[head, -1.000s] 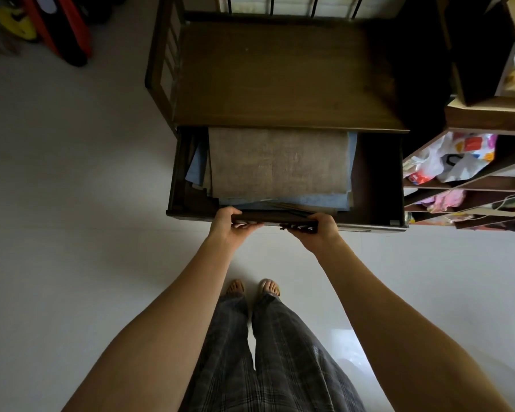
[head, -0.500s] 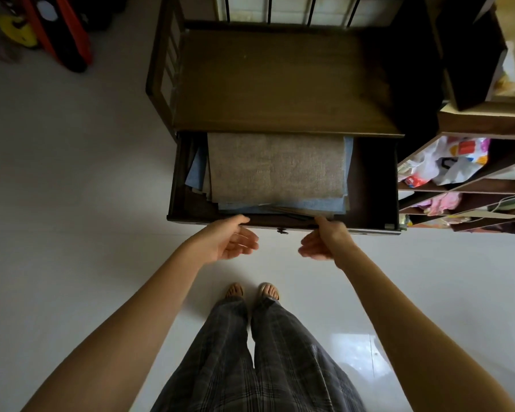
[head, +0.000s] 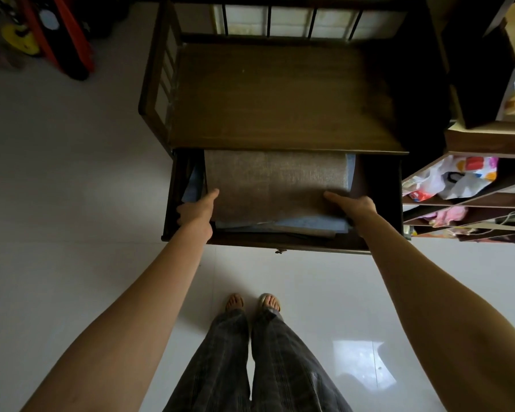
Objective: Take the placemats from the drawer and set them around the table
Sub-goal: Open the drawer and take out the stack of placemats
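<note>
The dark wooden drawer (head: 306,245) stands pulled out from a low cabinet (head: 280,99). Inside lies a stack of placemats: a brown woven one (head: 274,185) on top, blue ones (head: 309,225) beneath. My left hand (head: 194,212) is at the stack's left edge, thumb on the brown mat, fingers curled down beside it. At the right edge, my right hand (head: 353,206) mirrors this, thumb on top and fingers tucked under. The back of the stack is hidden under the cabinet top.
Open shelves (head: 458,200) with plastic bags and cloth stand right of the drawer. Red, black and yellow items (head: 63,40) lean at the far left. Pale glossy floor (head: 72,203) stretches around my feet (head: 253,303).
Both hands left the drawer's front edge, opened, and moved forward into the drawer. They now clasp the two sides of the placemat stack.
</note>
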`<state>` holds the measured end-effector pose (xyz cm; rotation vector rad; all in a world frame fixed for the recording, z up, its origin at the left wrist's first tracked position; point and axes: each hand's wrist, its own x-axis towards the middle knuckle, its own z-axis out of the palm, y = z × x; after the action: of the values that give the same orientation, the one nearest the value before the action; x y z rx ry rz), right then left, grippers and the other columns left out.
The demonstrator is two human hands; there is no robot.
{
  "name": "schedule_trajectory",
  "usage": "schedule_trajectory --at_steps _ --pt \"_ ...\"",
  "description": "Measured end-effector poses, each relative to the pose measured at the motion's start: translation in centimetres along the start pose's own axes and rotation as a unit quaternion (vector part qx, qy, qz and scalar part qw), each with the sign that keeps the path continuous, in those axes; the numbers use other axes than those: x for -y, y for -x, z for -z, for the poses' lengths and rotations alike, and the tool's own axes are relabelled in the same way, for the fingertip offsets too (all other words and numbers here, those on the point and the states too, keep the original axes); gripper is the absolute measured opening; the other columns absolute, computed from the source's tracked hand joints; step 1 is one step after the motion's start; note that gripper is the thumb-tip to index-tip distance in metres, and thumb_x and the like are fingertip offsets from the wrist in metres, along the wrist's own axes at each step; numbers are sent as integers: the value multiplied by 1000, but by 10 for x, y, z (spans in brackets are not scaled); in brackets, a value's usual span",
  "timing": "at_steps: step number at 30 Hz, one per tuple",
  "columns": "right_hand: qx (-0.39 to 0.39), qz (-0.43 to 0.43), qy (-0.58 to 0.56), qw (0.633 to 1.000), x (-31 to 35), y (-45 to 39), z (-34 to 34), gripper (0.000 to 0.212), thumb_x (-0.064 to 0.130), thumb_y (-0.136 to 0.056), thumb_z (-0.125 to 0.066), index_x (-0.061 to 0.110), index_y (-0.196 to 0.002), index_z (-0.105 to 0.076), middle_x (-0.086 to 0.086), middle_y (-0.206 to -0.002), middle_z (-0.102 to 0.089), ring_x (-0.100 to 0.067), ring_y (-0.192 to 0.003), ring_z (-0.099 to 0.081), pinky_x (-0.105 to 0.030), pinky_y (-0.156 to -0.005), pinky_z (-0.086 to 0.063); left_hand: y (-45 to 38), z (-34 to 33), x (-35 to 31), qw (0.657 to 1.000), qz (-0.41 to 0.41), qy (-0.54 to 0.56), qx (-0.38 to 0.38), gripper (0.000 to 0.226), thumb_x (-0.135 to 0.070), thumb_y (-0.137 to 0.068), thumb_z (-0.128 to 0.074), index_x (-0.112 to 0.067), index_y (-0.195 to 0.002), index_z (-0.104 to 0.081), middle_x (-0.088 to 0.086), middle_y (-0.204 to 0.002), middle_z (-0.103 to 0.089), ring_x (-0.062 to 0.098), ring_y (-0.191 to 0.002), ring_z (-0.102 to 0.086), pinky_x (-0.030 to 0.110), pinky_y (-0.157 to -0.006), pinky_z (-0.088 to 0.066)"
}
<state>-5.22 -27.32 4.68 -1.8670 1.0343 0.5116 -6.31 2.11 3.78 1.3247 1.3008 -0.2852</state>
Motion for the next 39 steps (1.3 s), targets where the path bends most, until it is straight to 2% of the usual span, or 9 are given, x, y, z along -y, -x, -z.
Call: schedule_trajectory --at_steps 9,16,19,21,26,30,33,36,39 --pt "37 -24 -64 997 4 1 6 80 40 -69 -80 5 -130 -42 -14 -126 -53 -32 -114 -54 -43 -95 -48 9 -21 4 999 22 10 25 78 -32 -77 -80 -9 -140 -40 10 -142 -45 29 -132 -42 36 -108 -36" --pt "83 -50 -160 982 1 4 1 85 42 -65 -83 8 -132 -43 -11 -120 -57 -31 -108 -58 -46 -93 -51 20 -14 -3 997 55 37 44 82 -34 -71 -83 -12 -139 -42 8 -140 -48 29 -128 -46 39 -108 -40" --pt "144 -71 -177 971 2 3 9 88 42 -55 -87 9 -128 -50 -12 -116 -63 -32 -102 -62 -46 -88 -54 29 -3 -8 988 76 79 109 68 -27 -77 -79 -15 -136 -47 8 -132 -54 26 -120 -53 32 -92 -48" --pt "154 -73 -188 967 8 5 16 66 38 -65 -83 10 -117 -55 -12 -108 -65 -30 -96 -64 -42 -78 -56 36 5 -9 980 83 107 142 61 -22 -80 -78 -15 -133 -49 9 -126 -56 25 -113 -55 29 -85 -48" --pt "162 -73 -217 960 17 17 25 47 33 -75 -77 11 -112 -57 -9 -98 -68 -24 -83 -66 -34 -63 -53 56 7 -9 938 101 244 224 50 -15 -82 -73 -18 -127 -52 15 -125 -54 37 -115 -53 55 -100 -45" --pt "152 -66 -186 968 17 30 23 56 34 -75 -77 7 -119 -54 -12 -104 -65 -27 -89 -65 -38 -77 -56 70 5 -9 931 90 285 210 22 -6 -89 -62 -17 -108 -59 14 -124 -56 35 -104 -57 48 -96 -51" --pt "-14 73 35 997 18 43 21 64 41 -79 -72 4 -125 -47 -15 -121 -58 -32 -106 -58 -44 -90 -51 79 9 -16 940 84 266 196 23 -3 -90 -62 -13 -109 -57 15 -123 -56 36 -111 -57 48 -98 -50" --pt "-168 402 205 877 17 85 20 74 51 -80 -67 12 -136 -39 -11 -140 -42 -28 -130 -40 -42 -106 -37 97 10 -25 948 80 243 190 20 -1 -89 -63 -11 -106 -58 13 -109 -59 34 -113 -56 45 -93 -53" --pt "-97 561 338 750 10 124 4 90 61 -71 -68 16 -142 -36 -5 -147 -40 -23 -140 -32 -41 -116 -22 114 11 -33 943 77 249 209 12 0 -89 -62 -7 -98 -59 16 -108 -59 36 -110 -58 45 -87 -56"
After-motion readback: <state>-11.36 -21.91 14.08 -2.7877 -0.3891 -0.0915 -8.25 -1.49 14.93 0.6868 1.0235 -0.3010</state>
